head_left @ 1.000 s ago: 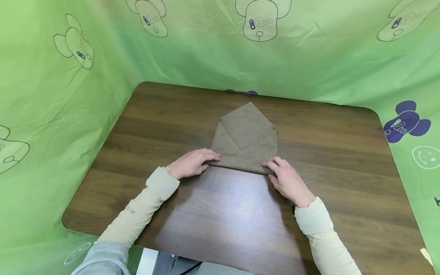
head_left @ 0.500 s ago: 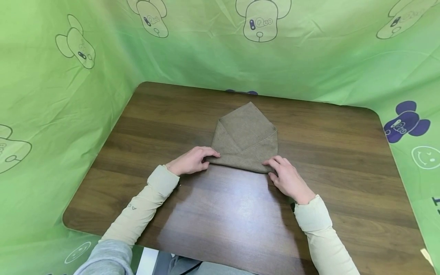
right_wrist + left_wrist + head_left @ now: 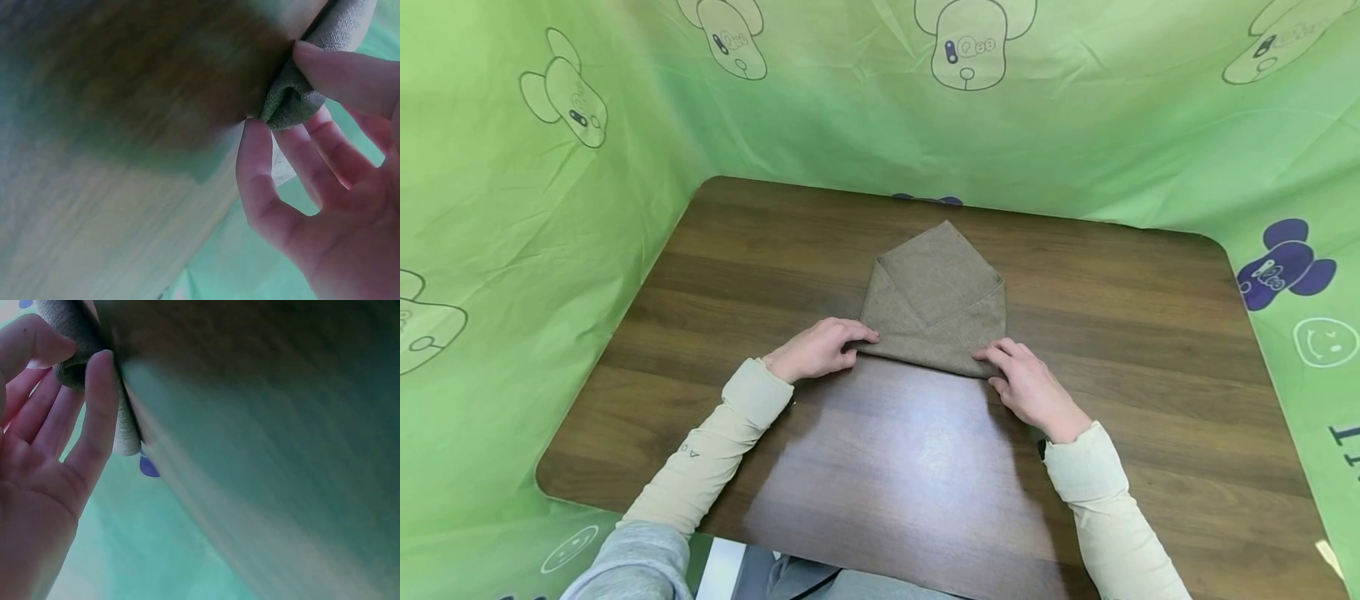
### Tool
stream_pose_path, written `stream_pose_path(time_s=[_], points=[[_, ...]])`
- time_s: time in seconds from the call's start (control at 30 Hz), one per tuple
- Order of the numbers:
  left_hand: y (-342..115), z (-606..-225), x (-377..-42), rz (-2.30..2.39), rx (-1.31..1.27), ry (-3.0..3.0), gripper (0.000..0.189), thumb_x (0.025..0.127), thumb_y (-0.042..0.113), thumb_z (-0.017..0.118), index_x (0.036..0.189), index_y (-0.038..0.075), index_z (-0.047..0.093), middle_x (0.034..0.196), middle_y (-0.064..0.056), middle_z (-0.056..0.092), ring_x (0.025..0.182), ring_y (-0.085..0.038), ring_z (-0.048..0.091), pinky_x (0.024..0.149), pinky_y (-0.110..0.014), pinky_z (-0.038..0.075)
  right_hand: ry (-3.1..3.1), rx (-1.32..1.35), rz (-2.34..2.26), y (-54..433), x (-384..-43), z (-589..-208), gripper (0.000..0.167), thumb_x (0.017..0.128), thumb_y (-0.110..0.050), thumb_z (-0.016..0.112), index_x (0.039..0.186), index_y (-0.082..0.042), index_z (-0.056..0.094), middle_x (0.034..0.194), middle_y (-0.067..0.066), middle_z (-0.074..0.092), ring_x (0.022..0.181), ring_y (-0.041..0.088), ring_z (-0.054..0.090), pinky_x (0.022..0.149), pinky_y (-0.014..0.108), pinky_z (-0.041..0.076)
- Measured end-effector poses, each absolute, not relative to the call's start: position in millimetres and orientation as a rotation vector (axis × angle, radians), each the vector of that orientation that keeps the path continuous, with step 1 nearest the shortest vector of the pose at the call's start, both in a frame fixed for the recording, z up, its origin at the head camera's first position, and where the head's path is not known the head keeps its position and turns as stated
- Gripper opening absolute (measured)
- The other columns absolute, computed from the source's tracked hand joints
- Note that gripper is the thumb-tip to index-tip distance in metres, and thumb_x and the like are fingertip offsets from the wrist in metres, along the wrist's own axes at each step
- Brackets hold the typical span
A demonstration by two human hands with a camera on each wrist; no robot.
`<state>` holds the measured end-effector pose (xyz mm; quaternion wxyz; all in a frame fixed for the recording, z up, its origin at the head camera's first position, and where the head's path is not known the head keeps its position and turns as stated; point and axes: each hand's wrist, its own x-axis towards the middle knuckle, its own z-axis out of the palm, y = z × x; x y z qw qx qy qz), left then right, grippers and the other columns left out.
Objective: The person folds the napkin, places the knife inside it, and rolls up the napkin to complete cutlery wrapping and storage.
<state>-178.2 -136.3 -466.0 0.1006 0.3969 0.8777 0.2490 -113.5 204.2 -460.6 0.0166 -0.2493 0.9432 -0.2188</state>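
Note:
A grey-brown cloth, folded like an envelope, lies on the wooden table with its pointed tip away from me. Its near edge is turned over into a low roll. At the left end of that edge, my left hand pinches the cloth between thumb and fingers. My right hand does the same at the right end. The left wrist view has the rolled end of the cloth between thumb and fingertips. A curled layer of cloth shows under the thumb and fingertips in the right wrist view.
The brown wooden table has rounded corners. Green printed fabric hangs behind it and along both sides. A small pale strip sits at the table's right edge.
The near edge of the cloth has shifted slightly away from me, its roll a little further over. Both hands stay at the same two ends, the left having moved up slightly.

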Motion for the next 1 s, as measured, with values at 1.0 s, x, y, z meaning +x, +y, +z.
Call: stream_pose_path(time_s=[1.0], points=[[-145.7,-462.3,-185.3,0.629,1.27,2.696,0.032,0.095,0.004,0.049,0.122,0.009,0.065,0.118,-0.002,0.069,0.109,-0.019,0.061,0.096,-0.036,0.046,3.044,-0.88,-0.629,205.2,-111.8,-462.1,0.025,0.089,0.008,0.055,0.114,0.002,0.061,0.106,0.013,0.065,0.096,0.03,0.062,0.083,0.044,0.051]])
